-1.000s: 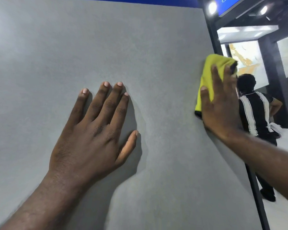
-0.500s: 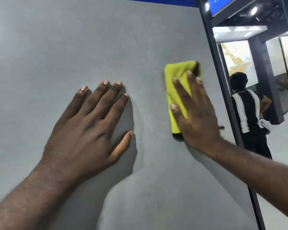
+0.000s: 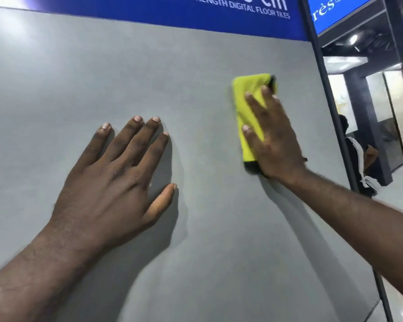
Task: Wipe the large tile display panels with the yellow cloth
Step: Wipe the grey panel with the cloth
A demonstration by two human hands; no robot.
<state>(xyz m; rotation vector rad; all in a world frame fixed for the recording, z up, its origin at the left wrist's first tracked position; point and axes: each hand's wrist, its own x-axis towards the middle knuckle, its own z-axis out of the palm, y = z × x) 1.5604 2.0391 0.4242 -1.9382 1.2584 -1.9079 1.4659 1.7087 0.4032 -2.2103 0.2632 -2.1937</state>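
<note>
Head view: right hand [image 3: 276, 142], pressing flat on the cloth [image 3: 243, 105], has swept it inward from the panel [image 3: 126, 66] edge, left hand [image 3: 112, 175] still splayed flat; wiping continues.

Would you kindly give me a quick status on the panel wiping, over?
Left hand flat on grey tile panel. Right hand pressing yellow cloth against it, upper right. Nothing blocking the panel.

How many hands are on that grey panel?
2. The left hand lies flat on the panel, near its middle; the right hand presses the yellow cloth against it, further right. The hands of the bystander at far right are hidden.
</note>
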